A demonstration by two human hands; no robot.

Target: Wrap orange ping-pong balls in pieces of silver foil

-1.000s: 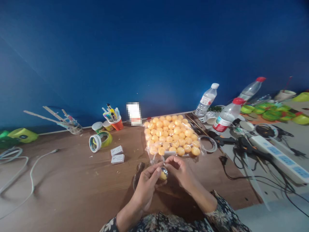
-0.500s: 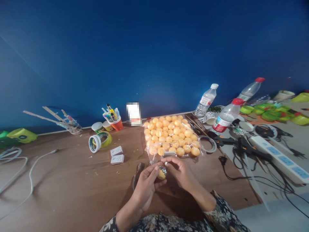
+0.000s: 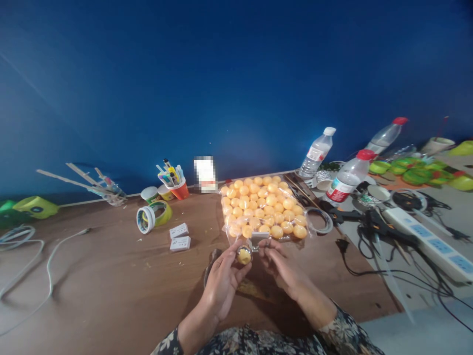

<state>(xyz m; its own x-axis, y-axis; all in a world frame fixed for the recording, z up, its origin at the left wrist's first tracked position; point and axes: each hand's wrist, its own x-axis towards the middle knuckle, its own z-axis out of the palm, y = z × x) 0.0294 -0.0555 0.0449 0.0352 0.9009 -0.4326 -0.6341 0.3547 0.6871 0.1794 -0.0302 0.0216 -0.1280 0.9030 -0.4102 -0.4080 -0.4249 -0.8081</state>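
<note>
Between the thumb and fingers of my left hand is a small yellow ball with shiny silver patches round its edge. My right hand is just to its right, thumb and fingertips pinched together; something small and silvery shows near them, too small to name. Right behind the hands lies a clear plastic bag full of several yellow-orange balls. A small pale block sits at the bag's front edge. Partly hidden behind my left hand is a dark brown curved object.
Two small white boxes and tape rolls lie to the left, near an orange cup of pens. On the right stand plastic bottles, a glue gun, a power strip and loose black cables.
My right hand has moved slightly away from the ball, opening a gap between the hands. My left hand has raised and turned the ball, showing more of its yellow face.
</note>
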